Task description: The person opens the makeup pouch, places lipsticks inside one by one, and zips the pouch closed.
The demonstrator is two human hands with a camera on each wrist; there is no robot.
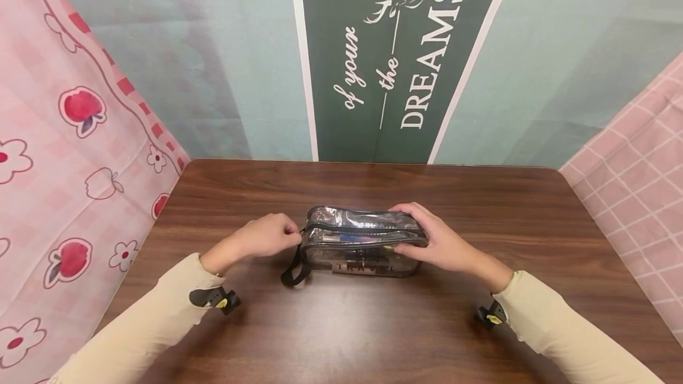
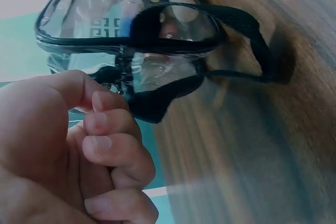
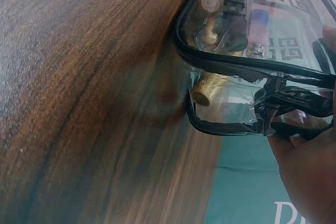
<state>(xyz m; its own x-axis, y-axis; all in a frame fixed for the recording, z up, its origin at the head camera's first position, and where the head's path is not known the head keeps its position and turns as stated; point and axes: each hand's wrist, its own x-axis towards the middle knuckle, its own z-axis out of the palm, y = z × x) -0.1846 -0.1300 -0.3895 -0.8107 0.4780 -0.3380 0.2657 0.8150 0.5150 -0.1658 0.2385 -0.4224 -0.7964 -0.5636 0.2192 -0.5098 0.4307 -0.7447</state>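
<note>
A clear travel pouch (image 1: 363, 253) with black piping lies on the table, its zipper running along the top. At its left end, my left hand (image 1: 269, 234) pinches the zipper pull, mostly hidden by the fingertips; a bit of metal shows beside them in the left wrist view. A black strap loop (image 2: 257, 40) hangs from that same end. My right hand (image 1: 440, 245) grips the pouch's right end, thumb on the near side and fingers over the far side. Through the plastic show a gold tube (image 3: 209, 88) and a blue and pink item (image 3: 258, 27).
The brown wooden table (image 1: 341, 336) extends around the pouch. Behind it hangs a green and grey cloth (image 1: 373, 135) with white lettering. A pink patterned cloth (image 1: 80, 194) is at the left and a pink checked one (image 1: 640, 194) at the right.
</note>
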